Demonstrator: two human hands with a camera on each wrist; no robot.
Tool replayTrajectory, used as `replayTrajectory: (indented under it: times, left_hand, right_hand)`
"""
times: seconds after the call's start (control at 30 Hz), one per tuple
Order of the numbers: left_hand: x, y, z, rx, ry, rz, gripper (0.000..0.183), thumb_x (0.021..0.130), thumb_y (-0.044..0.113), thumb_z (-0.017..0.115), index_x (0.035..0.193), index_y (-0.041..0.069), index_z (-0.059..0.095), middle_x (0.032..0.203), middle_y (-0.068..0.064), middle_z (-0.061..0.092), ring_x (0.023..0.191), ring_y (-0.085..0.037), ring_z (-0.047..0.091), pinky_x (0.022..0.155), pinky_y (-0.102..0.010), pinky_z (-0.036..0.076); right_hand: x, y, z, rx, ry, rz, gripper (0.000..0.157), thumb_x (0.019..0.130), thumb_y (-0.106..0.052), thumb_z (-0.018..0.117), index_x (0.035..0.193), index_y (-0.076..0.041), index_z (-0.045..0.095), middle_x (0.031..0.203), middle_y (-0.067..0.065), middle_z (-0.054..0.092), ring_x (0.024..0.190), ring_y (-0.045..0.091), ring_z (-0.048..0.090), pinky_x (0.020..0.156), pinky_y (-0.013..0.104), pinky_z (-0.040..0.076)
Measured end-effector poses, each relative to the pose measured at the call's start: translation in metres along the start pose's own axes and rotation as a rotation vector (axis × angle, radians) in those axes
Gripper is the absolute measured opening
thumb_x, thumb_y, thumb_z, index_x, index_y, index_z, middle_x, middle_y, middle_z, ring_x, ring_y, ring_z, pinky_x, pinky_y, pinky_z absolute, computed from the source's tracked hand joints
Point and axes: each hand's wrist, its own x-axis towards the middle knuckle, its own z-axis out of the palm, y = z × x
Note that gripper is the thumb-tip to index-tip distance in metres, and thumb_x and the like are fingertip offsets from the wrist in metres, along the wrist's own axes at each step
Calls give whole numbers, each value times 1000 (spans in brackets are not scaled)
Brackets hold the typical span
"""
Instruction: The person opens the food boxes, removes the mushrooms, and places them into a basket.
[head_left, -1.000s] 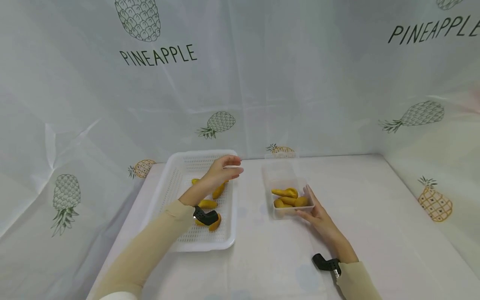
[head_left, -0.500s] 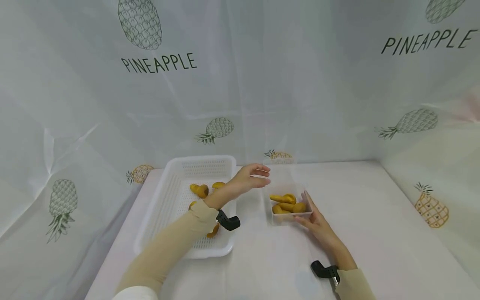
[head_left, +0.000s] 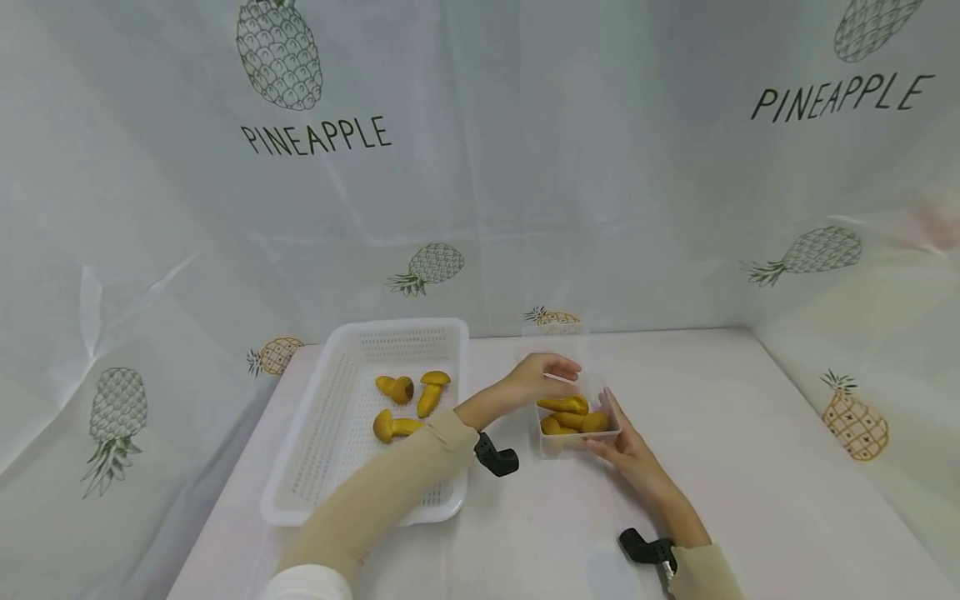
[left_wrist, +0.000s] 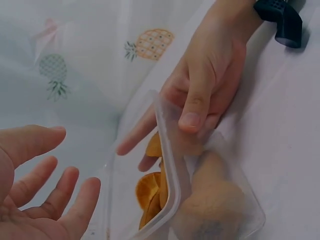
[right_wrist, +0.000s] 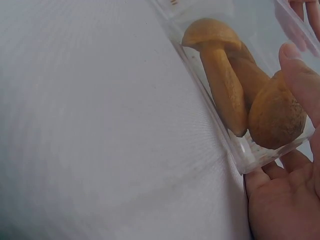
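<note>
The left hand (head_left: pixel 536 381), its fingers loosely parted and holding nothing visible, hangs by the left rear edge of the clear, rectangular plastic box (head_left: pixel 557 448). Yellow-brown stalked mushrooms (head_left: pixel 567 406) lie inside the box; others sit left of it, in the white perforated plastic basket (head_left: pixel 462 417). The right hand (head_left: pixel 632 457) grips the box's near right corner; a light, steady hold should stop it sliding.

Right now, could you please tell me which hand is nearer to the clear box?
Right. The right hand holds the clear box at its near right corner; the left hand hovers over its far left part, with no contact visible.
</note>
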Motion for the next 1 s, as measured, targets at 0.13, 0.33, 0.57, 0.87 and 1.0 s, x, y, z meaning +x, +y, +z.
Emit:
replayTrajectory:
  times: [0.13, 0.33, 0.57, 0.87, 1.0]
  left_hand:
    - [6, -2, 11, 31, 11, -19, 33, 91, 10, 73, 123, 4, 67, 120, -8, 69, 109, -15, 64, 90, -23, 52]
    - [14, -9, 25, 47, 10, -19, 33, 92, 10, 72, 124, 1, 66, 118, -7, 70, 108, -15, 64, 89, -22, 52]
    - [19, -18, 36, 47, -11, 6, 34, 90, 9, 72, 123, 1, 66, 118, -9, 69, 107, -13, 63, 91, -22, 50]
    - [20, -24, 47, 43, -31, -21, 37, 88, 11, 77, 122, 0, 66, 119, -8, 68, 100, -10, 66, 88, -19, 51]
    - [23, -24, 51, 45, -34, -31, 37, 88, 11, 78, 122, 2, 66, 119, -7, 68, 100, -10, 66, 87, -18, 51]
  right_hand:
    - [-1, -1, 0, -5, 1, 1, 89, 99, -6, 62, 162, -23, 1, 163, 27, 3, 148, 46, 0, 100, 7, 30]
    - [-1, 0, 0, -17, 4, 1, 89, 98, -6, 63, 162, -24, 3, 163, 26, 3, 148, 44, 0, 100, 5, 26]
    - [-2, 1, 0, 14, -10, -13, 90, 99, -4, 62, 162, -26, 2, 165, 18, -4, 148, 45, -3, 100, 7, 30]
    - [-2, 0, 3, 22, -19, -17, 91, 98, -5, 63, 162, -29, 2, 166, 10, -7, 148, 41, -5, 101, 9, 32]
    - [-2, 1, 0, 22, -14, -17, 91, 98, -4, 63, 162, -29, 2, 166, 10, -9, 148, 42, -5, 100, 10, 35]
